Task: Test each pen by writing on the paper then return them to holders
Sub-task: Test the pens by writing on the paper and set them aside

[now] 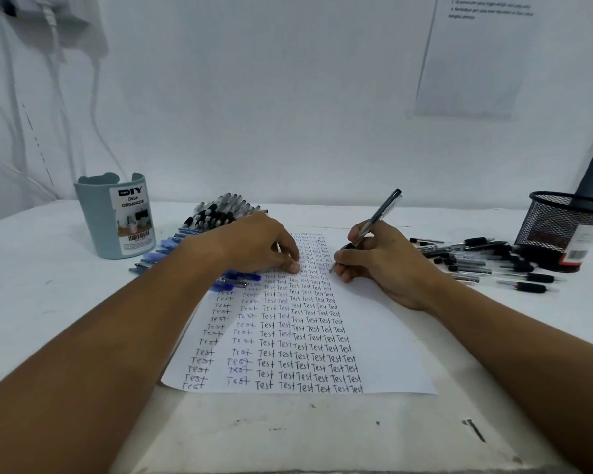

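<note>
A white sheet of paper lies in front of me, filled with several columns of the word "Test". My right hand grips a black pen in writing pose, its tip touching the paper at the right edge of the written columns. My left hand rests on the paper's upper left, fingertips pressing it flat and holding nothing. A pale blue desk organizer stands at the left. At the right stands a black mesh holder.
Blue pens lie in a row beside the organizer, partly under my left arm. A heap of black pens lies behind my left hand. More black pens are scattered by the mesh holder. A white wall rises close behind the table.
</note>
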Available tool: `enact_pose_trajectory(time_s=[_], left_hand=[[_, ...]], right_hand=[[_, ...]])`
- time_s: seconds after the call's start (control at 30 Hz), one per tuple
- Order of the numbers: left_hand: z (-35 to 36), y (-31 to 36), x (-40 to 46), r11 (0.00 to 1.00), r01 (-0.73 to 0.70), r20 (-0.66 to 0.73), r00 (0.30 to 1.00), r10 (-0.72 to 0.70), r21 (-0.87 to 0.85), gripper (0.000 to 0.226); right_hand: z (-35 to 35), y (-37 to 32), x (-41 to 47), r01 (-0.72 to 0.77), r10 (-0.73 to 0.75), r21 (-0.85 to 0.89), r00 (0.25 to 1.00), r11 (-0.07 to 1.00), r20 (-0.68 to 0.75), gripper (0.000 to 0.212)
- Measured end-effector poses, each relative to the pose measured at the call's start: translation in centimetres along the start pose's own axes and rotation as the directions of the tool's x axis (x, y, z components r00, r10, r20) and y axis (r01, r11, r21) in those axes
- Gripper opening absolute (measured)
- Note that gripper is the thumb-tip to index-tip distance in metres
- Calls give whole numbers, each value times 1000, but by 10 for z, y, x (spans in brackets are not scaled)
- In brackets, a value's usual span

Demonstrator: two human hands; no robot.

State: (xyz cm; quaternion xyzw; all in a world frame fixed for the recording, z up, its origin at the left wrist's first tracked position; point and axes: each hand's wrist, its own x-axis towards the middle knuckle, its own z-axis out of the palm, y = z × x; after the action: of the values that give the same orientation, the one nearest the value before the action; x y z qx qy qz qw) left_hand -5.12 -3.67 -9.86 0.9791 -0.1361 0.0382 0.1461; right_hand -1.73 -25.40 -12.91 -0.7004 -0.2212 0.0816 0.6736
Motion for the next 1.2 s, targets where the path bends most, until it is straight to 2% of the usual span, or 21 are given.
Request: enact_pose_trajectory(time_s=[0.27,0.47,0.6,0.73,0.9,1.2], left_hand=[[0,0,-1,1000,5,1,1000,-5,16,30],[1,0,-2,999,-9,-4,1000,9,32,31],[0,1,-2,1000,5,-2,1000,-5,27,32],[1,0,-2,1000,3,1,1000,-3,31,32],[1,-1,-1,999,1,1,1000,-1,34,31],[1,-1,-2,1000,2,5,1000,-2,21,30]], right_hand=[[2,1,-1,17,-18,-114,1000,993,-10,28],[1,-1,0,-10,10,-21,1000,1000,1,29],[3,1,0,19,-21,-115,1000,993,-15,27],[0,-1,1,-21,21,-10,1000,1000,-17,30],[2,0,1,5,-6,-106,1000,994,-5,29],[0,1,2,-10,9,-66,1000,998,-20,30]])
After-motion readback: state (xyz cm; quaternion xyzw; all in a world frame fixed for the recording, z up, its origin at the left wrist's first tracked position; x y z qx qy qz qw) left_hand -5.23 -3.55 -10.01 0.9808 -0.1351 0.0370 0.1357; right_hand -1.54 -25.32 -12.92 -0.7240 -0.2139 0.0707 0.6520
